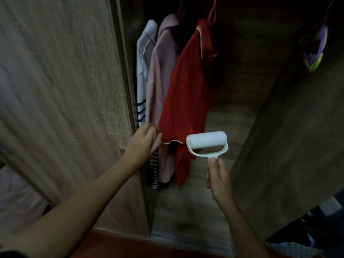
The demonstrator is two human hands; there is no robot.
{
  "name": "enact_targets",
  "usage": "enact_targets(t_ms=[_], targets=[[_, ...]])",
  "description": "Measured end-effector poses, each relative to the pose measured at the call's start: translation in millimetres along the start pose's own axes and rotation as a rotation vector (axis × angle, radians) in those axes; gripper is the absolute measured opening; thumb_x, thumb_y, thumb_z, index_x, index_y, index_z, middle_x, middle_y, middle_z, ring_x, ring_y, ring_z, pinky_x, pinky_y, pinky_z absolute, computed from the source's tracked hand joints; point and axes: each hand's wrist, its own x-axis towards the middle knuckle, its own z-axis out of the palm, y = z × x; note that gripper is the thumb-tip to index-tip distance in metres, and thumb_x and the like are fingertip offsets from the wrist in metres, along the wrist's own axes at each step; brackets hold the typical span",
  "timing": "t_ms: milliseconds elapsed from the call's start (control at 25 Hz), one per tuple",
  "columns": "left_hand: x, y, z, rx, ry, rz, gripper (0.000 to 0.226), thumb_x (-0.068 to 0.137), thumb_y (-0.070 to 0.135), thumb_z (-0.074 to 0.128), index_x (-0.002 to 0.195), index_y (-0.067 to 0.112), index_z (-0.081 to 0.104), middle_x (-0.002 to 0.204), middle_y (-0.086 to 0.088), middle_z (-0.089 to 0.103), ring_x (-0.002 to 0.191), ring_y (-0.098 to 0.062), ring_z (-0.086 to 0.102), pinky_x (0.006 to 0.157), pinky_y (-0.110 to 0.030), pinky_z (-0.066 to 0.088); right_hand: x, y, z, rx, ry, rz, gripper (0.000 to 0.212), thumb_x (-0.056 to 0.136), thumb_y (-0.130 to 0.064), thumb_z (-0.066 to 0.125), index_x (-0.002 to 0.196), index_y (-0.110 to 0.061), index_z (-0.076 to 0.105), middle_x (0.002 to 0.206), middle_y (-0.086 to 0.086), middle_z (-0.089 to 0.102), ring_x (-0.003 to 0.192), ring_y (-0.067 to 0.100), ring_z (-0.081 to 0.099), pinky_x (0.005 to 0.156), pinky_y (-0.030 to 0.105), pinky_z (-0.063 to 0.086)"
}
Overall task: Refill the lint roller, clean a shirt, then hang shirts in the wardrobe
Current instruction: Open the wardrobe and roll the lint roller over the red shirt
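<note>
Your left hand (143, 141) has its fingers curled onto the lower left corner of the red shirt (186, 86), pinching the hem where a thin pale piping runs along the edge. The shirt is a smooth, matte knit with a piped collar, and it hangs inside the wardrobe (186, 211) from a slim pink hanger (212, 13).

Your right hand (217, 178) grasps the flat white plastic handle of the lint roller (206, 140), thumb laid along the stem. The handle forks into a curved yoke that carries a clean white paper cylinder lying crosswise, just beside the red hem on its right. I cannot tell whether it touches the cloth.

To the left of the red shirt hangs a soft pink shirt (160, 71), and beyond that a white shirt (144, 58) with dark navy stripes near its lower edge. The wardrobe's left door (65, 81) is pale wood-grain laminate, blurred by motion.
</note>
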Motion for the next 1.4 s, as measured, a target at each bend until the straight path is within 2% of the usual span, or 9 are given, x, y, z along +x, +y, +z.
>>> enact_targets(t_ms=[80,160,320,440,640,880,1120,1280,1400], targets=[[35,17,8,-0.115,-0.001,-0.394,0.031,0.089,0.022,0.060,0.110,-0.001,0.059,0.105,-0.018,0.057,0.096,-0.021,0.054,0.080,-0.027,0.043,5,0,-7,0.023,-0.002,-0.012,0.013,0.094,-0.039,0.046,0.082,-0.034,0.048,0.047,-0.011,0.047,0.044,0.007,0.041,0.043,0.027,0.034],[55,22,20,-0.145,-0.153,-0.584,0.039,0.088,0.028,0.061,0.117,0.001,0.057,0.115,-0.018,0.053,0.107,-0.029,0.052,0.089,-0.034,0.041,14,-1,-18,0.057,-0.020,-0.022,0.011,0.087,-0.034,0.053,0.095,-0.031,0.046,0.048,-0.011,0.050,0.044,0.004,0.043,0.042,0.025,0.035],[39,21,20,-0.289,0.003,-0.672,0.028,0.087,0.037,0.060,0.087,0.010,0.067,0.080,-0.010,0.065,0.079,-0.031,0.061,0.071,-0.037,0.046,29,-12,-33,0.055,-0.050,-0.076,0.010,0.088,-0.027,0.050,0.094,-0.034,0.046,0.049,-0.010,0.049,0.042,0.005,0.044,0.042,0.022,0.038],[26,23,3,-0.555,0.190,-0.841,0.021,0.089,0.036,0.055,0.089,0.017,0.064,0.078,-0.004,0.067,0.075,-0.016,0.060,0.070,-0.032,0.048,50,-26,-17,0.051,-0.074,-0.084,0.011,0.097,-0.021,0.044,0.093,-0.028,0.051,0.061,-0.005,0.052,0.043,0.004,0.049,0.046,0.023,0.042],[37,25,-15,-0.429,0.335,-0.895,0.030,0.094,0.030,0.052,0.070,0.011,0.054,0.062,-0.005,0.051,0.056,-0.005,0.042,0.054,-0.027,0.035,99,-77,40,-0.113,-0.187,-0.254,0.019,0.095,-0.045,0.037,0.092,-0.035,0.054,0.057,-0.009,0.055,0.051,0.001,0.054,0.054,0.024,0.041],[37,35,-24,-0.439,0.355,-0.932,0.035,0.096,0.030,0.049,0.069,0.007,0.053,0.060,-0.007,0.051,0.055,-0.011,0.047,0.055,-0.030,0.040,45,-39,60,-0.159,-0.386,-0.104,0.026,0.095,-0.046,0.036,0.085,-0.032,0.056,0.071,0.001,0.063,0.058,0.001,0.055,0.067,0.035,0.045],[43,34,-37,-0.500,0.412,-0.922,0.042,0.086,0.043,0.052,0.071,0.004,0.051,0.066,-0.011,0.049,0.062,-0.019,0.044,0.060,-0.035,0.038,129,-109,60,-0.057,-0.140,-0.287,0.030,0.098,-0.039,0.035,0.102,-0.022,0.060,0.074,-0.010,0.058,0.064,0.006,0.051,0.057,0.023,0.032],[45,37,-37,-0.462,0.398,-0.906,0.031,0.085,0.044,0.053,0.065,0.020,0.055,0.062,-0.007,0.050,0.059,-0.016,0.044,0.058,-0.033,0.038,103,-63,70,-0.130,-0.284,-0.188,0.027,0.096,-0.043,0.035,0.087,-0.025,0.054,0.064,-0.005,0.056,0.060,0.015,0.053,0.060,0.027,0.034],[40,35,-38,-0.409,0.383,-0.929,0.033,0.086,0.046,0.052,0.064,0.021,0.055,0.059,-0.006,0.051,0.055,-0.016,0.045,0.055,-0.034,0.038,96,-60,79,-0.107,-0.299,-0.199,0.030,0.098,-0.038,0.035,0.098,-0.022,0.060,0.085,0.005,0.068,0.075,0.018,0.059,0.065,0.031,0.038]])
